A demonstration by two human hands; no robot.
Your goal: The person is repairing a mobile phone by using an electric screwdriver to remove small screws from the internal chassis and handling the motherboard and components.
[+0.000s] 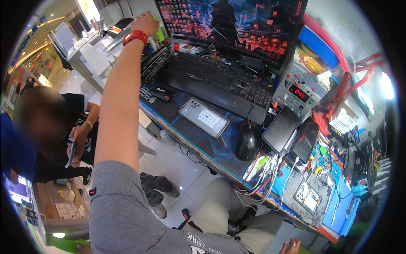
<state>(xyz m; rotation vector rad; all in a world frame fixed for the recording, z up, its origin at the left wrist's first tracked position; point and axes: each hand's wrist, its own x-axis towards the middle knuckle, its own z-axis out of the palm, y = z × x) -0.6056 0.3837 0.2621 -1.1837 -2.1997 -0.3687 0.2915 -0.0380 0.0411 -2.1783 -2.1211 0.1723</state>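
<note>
My left arm stretches to the far left of the desk, and a red watch (135,37) circles its wrist. Bent, closed fingers show on my left hand (145,24), beside a bright green object (160,33) and the monitor's left edge. What those fingers hold, if anything, I cannot make out. Low at the bottom edge, near my thigh, is my right hand (292,246), partly cut off, with a ring on it. Its fingers are loosely curled and slightly apart, and nothing shows in them. A silver-grey phone (204,117) lies on the dark mat before the black keyboard (211,76).
A lit monitor (228,25) stands behind the keyboard. Right of the mouse (248,141) are two dark-screened phones (281,128), cables (270,175), a power supply (299,92) and an opened phone (308,196). Another person (63,122) sits at the left, holding a phone.
</note>
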